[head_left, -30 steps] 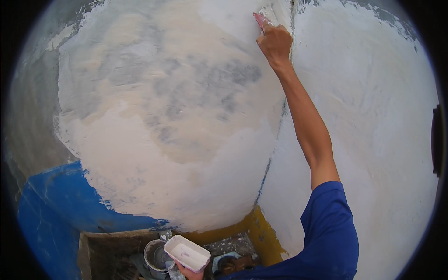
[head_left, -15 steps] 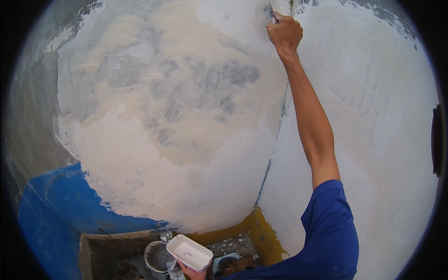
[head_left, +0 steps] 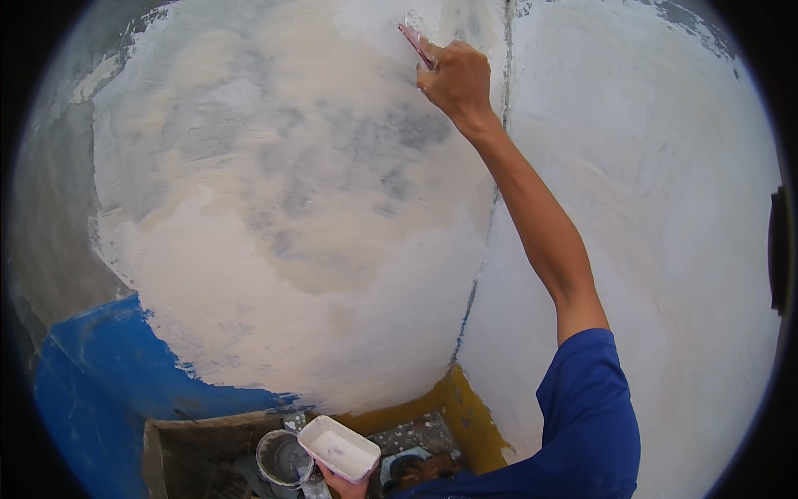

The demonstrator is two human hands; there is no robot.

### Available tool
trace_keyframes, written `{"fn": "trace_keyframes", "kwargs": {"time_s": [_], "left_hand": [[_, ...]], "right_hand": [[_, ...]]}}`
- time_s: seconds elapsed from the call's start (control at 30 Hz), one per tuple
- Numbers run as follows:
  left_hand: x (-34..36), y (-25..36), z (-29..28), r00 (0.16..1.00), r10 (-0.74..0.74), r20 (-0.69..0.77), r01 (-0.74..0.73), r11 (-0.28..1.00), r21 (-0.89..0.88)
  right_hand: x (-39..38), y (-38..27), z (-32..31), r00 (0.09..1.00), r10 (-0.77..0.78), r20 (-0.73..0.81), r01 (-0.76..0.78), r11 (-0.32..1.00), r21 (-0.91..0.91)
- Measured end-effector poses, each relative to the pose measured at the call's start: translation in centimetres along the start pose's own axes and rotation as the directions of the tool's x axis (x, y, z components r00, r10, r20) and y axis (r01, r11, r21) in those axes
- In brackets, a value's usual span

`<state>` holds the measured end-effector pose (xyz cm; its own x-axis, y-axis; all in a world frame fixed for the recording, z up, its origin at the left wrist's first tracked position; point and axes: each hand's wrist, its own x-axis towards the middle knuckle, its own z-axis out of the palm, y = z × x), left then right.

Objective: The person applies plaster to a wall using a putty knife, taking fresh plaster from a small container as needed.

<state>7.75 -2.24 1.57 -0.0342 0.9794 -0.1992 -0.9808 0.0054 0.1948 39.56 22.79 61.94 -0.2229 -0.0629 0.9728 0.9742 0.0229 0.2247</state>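
Note:
My right hand (head_left: 459,76) reaches high up the wall, left of the corner line, with its fingers closed round a putty knife. The knife's flat, pinkish-smeared blade (head_left: 416,43) points up and left against the plaster. White and cream putty covers much of the wall (head_left: 316,274), with darker grey patches showing through near its middle. Low down, my left hand (head_left: 342,486) grips a white rectangular tub (head_left: 339,449) from below. A little white putty lies in the tub, and most of this hand is hidden beneath it.
Beside the tub stands a bucket (head_left: 284,459) with grey contents. A rough-edged basin or box (head_left: 152,457) is at the lower left, below blue-painted wall (head_left: 100,358). A yellow band (head_left: 465,416) runs along the corner's base. Something dark (head_left: 779,249) projects at the right edge.
My right hand has moved left and slightly down from the corner, bringing the putty knife onto the left wall. My left hand and the tub have hardly shifted.

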Motion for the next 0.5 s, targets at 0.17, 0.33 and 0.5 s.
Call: {"fn": "trace_keyframes", "kwargs": {"time_s": [0.17, 0.33, 0.5], "left_hand": [[0.8, -0.1, -1.5, 0.997, -0.078, 0.015, 0.078, 0.997, 0.012], [-0.3, -0.1, 0.8, 0.994, -0.069, 0.079, 0.062, 0.994, 0.088], [-0.7, -0.1, 0.1, 1.0, 0.006, 0.002, -0.006, 0.999, 0.035]], "right_hand": [[0.1, 5.3, -3.0, 0.914, 0.367, -0.176, -0.275, 0.876, 0.397], [2.1, 9.1, -0.3, 0.893, 0.404, -0.196, -0.409, 0.913, 0.018], [2.9, 4.7, 2.2, 0.983, 0.169, -0.069, -0.179, 0.967, -0.182]]}}
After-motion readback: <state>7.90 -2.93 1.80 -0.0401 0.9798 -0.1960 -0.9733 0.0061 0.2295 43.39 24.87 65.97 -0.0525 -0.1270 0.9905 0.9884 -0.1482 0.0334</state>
